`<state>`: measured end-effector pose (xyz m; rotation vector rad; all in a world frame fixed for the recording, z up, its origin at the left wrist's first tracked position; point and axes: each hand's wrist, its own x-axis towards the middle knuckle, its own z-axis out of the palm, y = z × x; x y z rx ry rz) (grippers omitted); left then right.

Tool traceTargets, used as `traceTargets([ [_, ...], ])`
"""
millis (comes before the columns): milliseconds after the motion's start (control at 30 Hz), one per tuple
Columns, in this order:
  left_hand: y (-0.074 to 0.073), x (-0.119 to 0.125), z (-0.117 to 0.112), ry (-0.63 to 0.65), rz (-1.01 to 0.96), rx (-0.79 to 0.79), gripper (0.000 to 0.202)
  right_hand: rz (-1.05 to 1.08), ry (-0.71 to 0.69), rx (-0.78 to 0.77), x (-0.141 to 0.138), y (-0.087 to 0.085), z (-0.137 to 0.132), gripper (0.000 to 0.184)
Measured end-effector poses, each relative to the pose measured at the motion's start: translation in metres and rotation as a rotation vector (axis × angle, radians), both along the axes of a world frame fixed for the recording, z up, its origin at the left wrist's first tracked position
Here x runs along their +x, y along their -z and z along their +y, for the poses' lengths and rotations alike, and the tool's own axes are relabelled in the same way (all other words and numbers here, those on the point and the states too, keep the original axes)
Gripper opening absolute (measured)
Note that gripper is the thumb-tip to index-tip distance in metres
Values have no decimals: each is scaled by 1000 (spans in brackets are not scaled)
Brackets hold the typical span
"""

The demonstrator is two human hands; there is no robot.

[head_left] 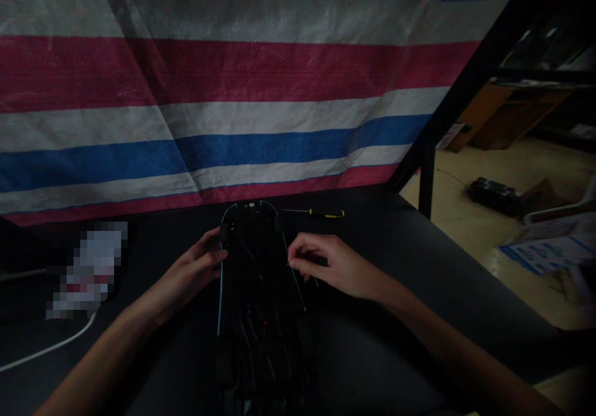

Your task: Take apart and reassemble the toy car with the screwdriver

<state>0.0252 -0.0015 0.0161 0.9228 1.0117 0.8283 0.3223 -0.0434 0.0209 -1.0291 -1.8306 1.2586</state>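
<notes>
A dark model car (256, 273) lies underside up on the black table, with wheels at its corners and thin light-blue lines along its edges. My left hand (198, 264) grips its left side, fingers bent against the edge near the far left wheel. At the opposite side, my right hand (321, 261) is closed in a pinch, thumb and fingertips right by the car's right edge. Whatever sits between those fingertips is too small and dark to make out. Beyond that hand lies a screwdriver (326, 213) with a yellow and black handle, its shaft pointing left toward the car.
A striped red, white and blue tarp (261, 74) hangs behind the table (419, 267). On the left are a blurred-out pale object (95, 267) and a white cable (60, 344). Past the right edge, a dark wheeled object (493, 194) sits on the floor.
</notes>
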Motion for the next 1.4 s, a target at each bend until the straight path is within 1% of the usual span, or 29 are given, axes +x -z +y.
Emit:
traceTargets([
  [133,3,-2,1,-1,-5,16,46,39,7,-7,0,1,0,16],
  [267,5,-2,3,13,-10,35,48,-6,32,82,0,0,0,14],
  [400,2,0,3,17,-9,33,45,-40,50,157,-1,3,0,13],
  [467,1,2,2,30,-10,22,46,-27,60,137,-1,5,1,13],
  [567,-1,3,1,28,0,7,50,72,67,48,2,5,3,15],
  [633,-1,2,1,4,23,2,51,136,72,20,7,2,5,15],
  [700,1,0,2,-30,49,2,52,152,104,27,14,-4,9,13],
  [800,4,-2,4,-68,84,-9,56,97,177,64,29,-13,14,13],
  [900,7,-3,6,-81,123,-31,62,-19,233,97,50,-16,14,15],
  [1000,9,-3,7,-81,137,-37,64,-202,233,137,73,-9,3,17],
  [1100,10,-6,8,-77,125,-38,60,-375,187,124,89,5,-14,19],
  [1167,9,-10,9,-48,114,-21,58,-403,173,112,94,14,-23,21],
  [1233,8,-14,11,-19,121,4,59,-410,165,137,95,21,-28,21],
  [1333,6,-21,15,6,139,33,63,-445,122,228,94,25,-29,18],
  [1400,6,-26,19,23,136,31,65,-476,87,283,92,25,-28,20],
])
